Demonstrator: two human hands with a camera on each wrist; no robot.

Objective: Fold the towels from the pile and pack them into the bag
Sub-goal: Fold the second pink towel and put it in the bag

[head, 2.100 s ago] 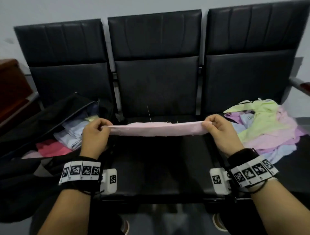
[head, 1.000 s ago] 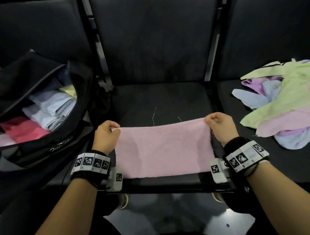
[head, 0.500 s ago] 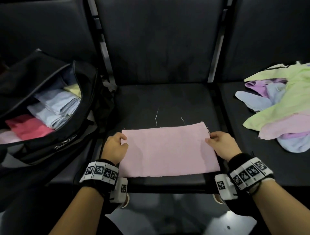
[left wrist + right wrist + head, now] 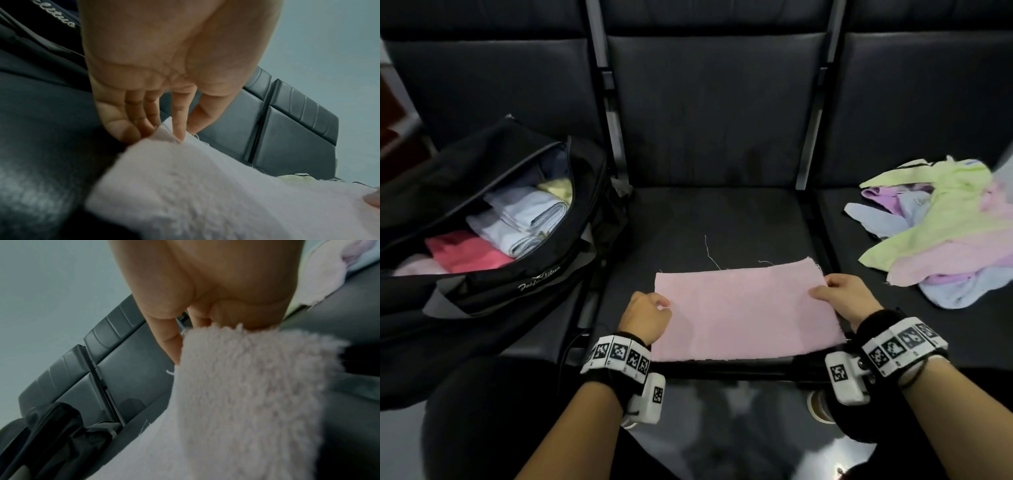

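Both hands are at the pink towel, one at each short end. I see my left hand at the towel's left edge near its far corner, thumb on top; in the left wrist view the fingers point down with their tips pinching up a small ridge of cloth at that edge. My right hand grips the far right corner, thumb lying on the upper face; in the right wrist view the curled fingers clamp the edge of the towel.

I note the towel lies flat on the middle seat of a black bench, its long axis running left to right, its near long edge along the seat's front lip. Loose threads trail from its far edge.

I record the black bag open on the left seat, its mouth facing up and toward me, with folded white, yellow and red towels inside. I record the pile of unfolded green, pink, purple and blue towels on the right seat, well apart from the pink towel.
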